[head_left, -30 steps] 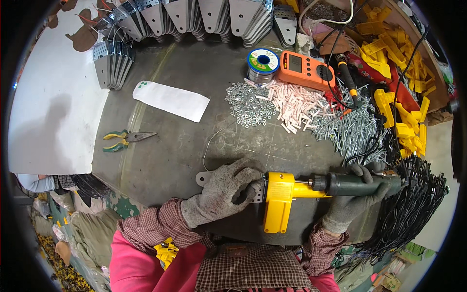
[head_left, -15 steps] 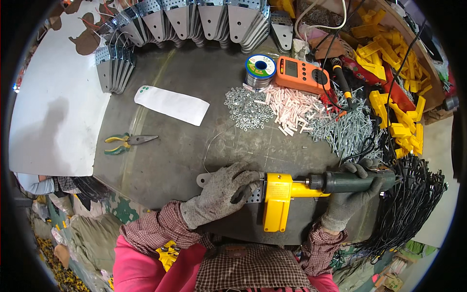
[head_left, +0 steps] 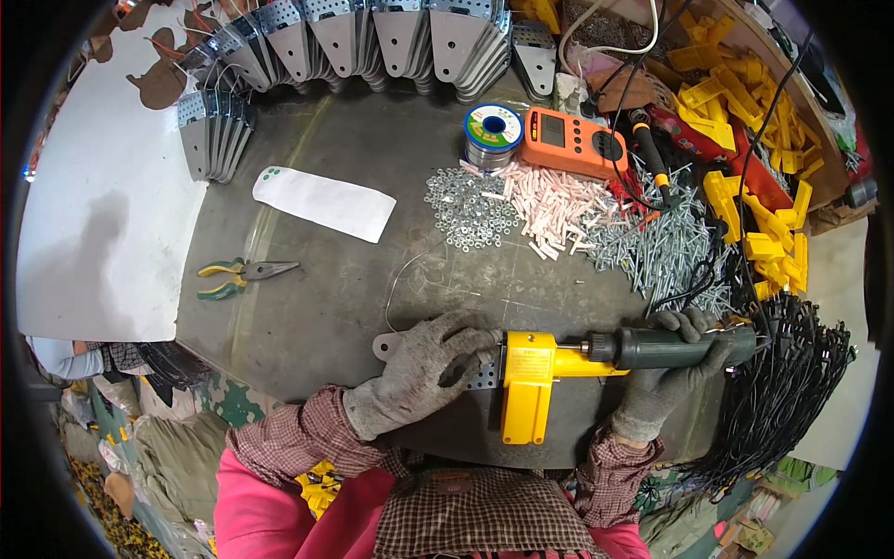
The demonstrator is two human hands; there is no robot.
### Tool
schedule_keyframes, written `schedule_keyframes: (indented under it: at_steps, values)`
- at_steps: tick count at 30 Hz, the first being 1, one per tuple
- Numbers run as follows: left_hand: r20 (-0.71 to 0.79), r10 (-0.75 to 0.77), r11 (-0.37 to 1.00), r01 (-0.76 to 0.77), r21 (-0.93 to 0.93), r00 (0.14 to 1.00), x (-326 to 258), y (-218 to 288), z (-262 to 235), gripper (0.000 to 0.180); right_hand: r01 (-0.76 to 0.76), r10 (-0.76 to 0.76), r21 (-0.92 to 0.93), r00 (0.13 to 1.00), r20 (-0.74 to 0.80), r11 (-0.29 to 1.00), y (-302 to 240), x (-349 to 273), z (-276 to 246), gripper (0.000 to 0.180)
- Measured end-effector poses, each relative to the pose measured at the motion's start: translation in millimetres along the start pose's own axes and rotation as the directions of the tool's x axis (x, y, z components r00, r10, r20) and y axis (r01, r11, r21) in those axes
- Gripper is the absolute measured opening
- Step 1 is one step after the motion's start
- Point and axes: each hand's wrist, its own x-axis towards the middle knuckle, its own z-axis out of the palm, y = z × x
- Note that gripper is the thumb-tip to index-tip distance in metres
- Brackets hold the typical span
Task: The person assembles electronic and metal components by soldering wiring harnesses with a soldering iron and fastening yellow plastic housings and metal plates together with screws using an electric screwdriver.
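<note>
My left hand (head_left: 414, 368), in a grey work glove, is closed around a grey metal bracket (head_left: 385, 347). The bracket's rounded end with a hole sticks out to the left of the glove, and a perforated patch shows below the fingers. Against its right end sits a yellow plastic housing (head_left: 528, 391). My right hand (head_left: 656, 396), also gloved, wraps a dark green electric screwdriver (head_left: 670, 347) from below. The screwdriver lies level, its thin shaft pointing left and reaching the housing's upper right side. My left fingers hide where the shaft's line meets the bracket.
Beyond my hands lie piles of nuts (head_left: 466, 210), pinkish plugs (head_left: 554, 210) and long screws (head_left: 652, 247). A solder spool (head_left: 493, 140) stands beside an orange multimeter (head_left: 575, 142). Pliers (head_left: 244, 272) and a white strip (head_left: 326, 203) lie left. Black cables (head_left: 782, 401) bunch at the right.
The whole view has shifted slightly. Both hands keep their grip, and the screwdriver and yellow housing stay in nearly the same place.
</note>
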Motion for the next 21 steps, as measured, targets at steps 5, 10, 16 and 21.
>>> schedule_keyframes:
  at_steps: [5,10,16,21]
  values:
    - [0.053,-0.162,0.969,0.169,-0.182,0.985,6.9,2.2,-1.9,0.033,-0.002,0.002,0.012,0.999,0.046,1.0,-3.7,1.1,-6.5,0.029]
    - [0.008,-0.064,0.979,0.064,-0.194,0.998,4.1,-6.6,1.8,0.031,0.009,-0.009,0.008,1.0,0.022,1.0,-0.4,1.2,-3.9,0.03]
    - [-0.037,0.026,0.99,-0.031,-0.139,0.999,6.6,-5.9,1.5,0.03,0.009,-0.009,0.015,1.0,0.011,1.0,-0.1,2.4,-10.6,0.031]
    - [-0.038,0.024,0.992,-0.028,-0.125,0.999,7.8,-3.2,0.6,0.03,0.019,-0.019,0.049,1.0,0.007,0.999,-0.1,0.0,-5.0,0.032]
